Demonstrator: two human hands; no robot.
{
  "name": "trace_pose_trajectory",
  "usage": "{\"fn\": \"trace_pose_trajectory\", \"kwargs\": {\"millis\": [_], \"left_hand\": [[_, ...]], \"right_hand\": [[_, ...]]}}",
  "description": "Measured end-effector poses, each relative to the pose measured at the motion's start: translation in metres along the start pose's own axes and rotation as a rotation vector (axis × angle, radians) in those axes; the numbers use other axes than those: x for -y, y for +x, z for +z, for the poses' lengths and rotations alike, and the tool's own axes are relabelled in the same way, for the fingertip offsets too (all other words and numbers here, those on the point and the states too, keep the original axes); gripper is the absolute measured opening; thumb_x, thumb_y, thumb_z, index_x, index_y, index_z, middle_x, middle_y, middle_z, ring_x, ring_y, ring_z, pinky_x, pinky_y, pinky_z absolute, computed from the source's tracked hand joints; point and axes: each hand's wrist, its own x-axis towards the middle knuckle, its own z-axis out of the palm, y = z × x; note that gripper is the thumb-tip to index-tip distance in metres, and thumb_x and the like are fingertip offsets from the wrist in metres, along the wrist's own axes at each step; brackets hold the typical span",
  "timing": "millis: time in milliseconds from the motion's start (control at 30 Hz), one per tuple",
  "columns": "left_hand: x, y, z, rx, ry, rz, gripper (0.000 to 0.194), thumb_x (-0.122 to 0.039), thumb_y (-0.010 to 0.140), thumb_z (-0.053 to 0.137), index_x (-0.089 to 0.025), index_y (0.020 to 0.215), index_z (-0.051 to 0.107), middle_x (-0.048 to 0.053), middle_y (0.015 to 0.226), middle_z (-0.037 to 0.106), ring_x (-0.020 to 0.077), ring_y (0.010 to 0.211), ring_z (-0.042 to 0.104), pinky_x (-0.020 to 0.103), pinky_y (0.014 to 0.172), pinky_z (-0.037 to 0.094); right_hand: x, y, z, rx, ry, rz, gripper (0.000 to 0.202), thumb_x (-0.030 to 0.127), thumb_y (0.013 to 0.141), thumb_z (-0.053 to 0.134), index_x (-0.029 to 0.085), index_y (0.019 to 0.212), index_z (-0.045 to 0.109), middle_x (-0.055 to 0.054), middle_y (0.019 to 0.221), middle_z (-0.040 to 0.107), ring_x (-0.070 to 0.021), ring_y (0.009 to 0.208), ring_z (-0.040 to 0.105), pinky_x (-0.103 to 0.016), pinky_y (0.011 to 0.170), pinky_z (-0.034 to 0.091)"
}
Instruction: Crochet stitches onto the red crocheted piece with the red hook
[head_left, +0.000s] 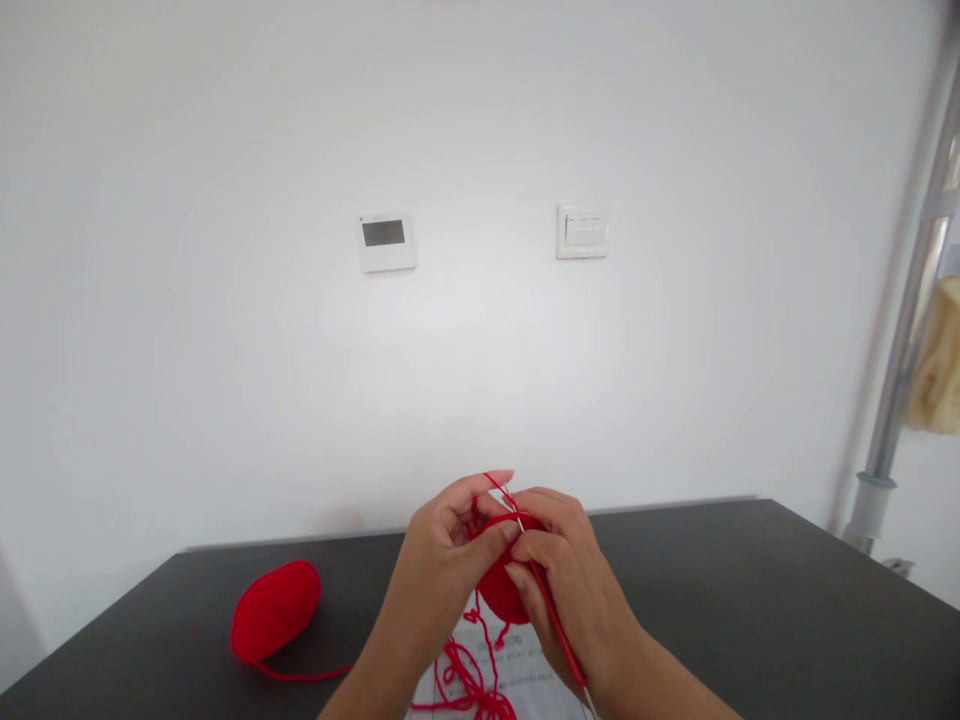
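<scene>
Between my two hands is a small round piece of red crochet work (504, 592). My left hand (457, 530) pinches its upper edge, and a strand of red yarn runs over the raised index finger. A crochet hook (556, 622) with a red handle is gripped in my right hand (574, 560). The hook's metal tip lies at the work's top edge, close to my left thumb. Loose red yarn (466, 675) hangs and lies tangled below my hands. A red ball of yarn (276, 608) rests on the left of the table, its strand running toward my left forearm.
Under the loose yarn, a printed white sheet (525, 675) lies on the dark table (720, 590). The white wall behind carries a thermostat panel (386, 243) and a light switch (583, 233). A metal pole (904, 370) stands at the right.
</scene>
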Motion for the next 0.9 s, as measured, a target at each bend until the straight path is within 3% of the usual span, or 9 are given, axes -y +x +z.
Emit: {"fn": "trace_pose_trajectory", "kwargs": {"millis": [200, 367, 533, 667, 900], "left_hand": [[0.001, 0.010, -0.018, 0.220, -0.197, -0.190, 0.043, -0.024, 0.059, 0.086, -0.015, 0.099, 0.075, 0.002, 0.073, 0.068, 0.0129, 0.070, 0.062, 0.021, 0.066, 0.045], [0.000, 0.012, -0.026, 0.358, -0.266, -0.270, 0.040, -0.022, 0.056, 0.088, -0.013, 0.094, 0.076, 0.006, 0.078, 0.073, 0.0122, 0.067, 0.065, 0.020, 0.063, 0.046], [0.006, 0.012, -0.028, 0.371, -0.319, -0.286, 0.043, -0.022, 0.056, 0.088, -0.015, 0.097, 0.076, 0.007, 0.081, 0.076, 0.0120, 0.067, 0.067, 0.019, 0.064, 0.047], [0.008, 0.011, -0.027, 0.384, -0.322, -0.272, 0.043, -0.022, 0.059, 0.088, -0.016, 0.100, 0.075, 0.007, 0.082, 0.076, 0.0148, 0.073, 0.069, 0.024, 0.072, 0.050], [0.003, 0.009, -0.028, 0.304, -0.239, -0.214, 0.044, -0.023, 0.057, 0.088, -0.019, 0.099, 0.076, 0.004, 0.082, 0.072, 0.0115, 0.069, 0.065, 0.020, 0.066, 0.047]], "right_hand": [[-0.001, 0.005, -0.009, 0.129, 0.108, 0.034, 0.015, 0.013, 0.093, 0.046, 0.019, 0.106, 0.050, -0.010, 0.114, 0.060, -0.0231, 0.112, 0.053, -0.040, 0.095, 0.046], [0.000, 0.016, -0.028, 0.128, 0.235, 0.080, 0.012, 0.015, 0.093, 0.053, 0.020, 0.101, 0.058, -0.007, 0.106, 0.066, -0.0178, 0.102, 0.060, -0.031, 0.088, 0.050], [0.000, 0.016, -0.031, 0.065, 0.310, 0.107, 0.011, 0.013, 0.090, 0.059, 0.019, 0.099, 0.064, -0.007, 0.096, 0.072, -0.0163, 0.092, 0.065, -0.028, 0.081, 0.053], [-0.001, 0.018, -0.027, 0.040, 0.278, 0.021, 0.011, 0.015, 0.091, 0.058, 0.016, 0.100, 0.065, -0.010, 0.093, 0.072, -0.0179, 0.090, 0.067, -0.031, 0.081, 0.055], [0.000, 0.021, -0.032, 0.022, 0.185, -0.065, 0.012, 0.012, 0.090, 0.059, 0.014, 0.101, 0.065, -0.011, 0.095, 0.074, -0.0193, 0.091, 0.068, -0.032, 0.081, 0.057]]}}
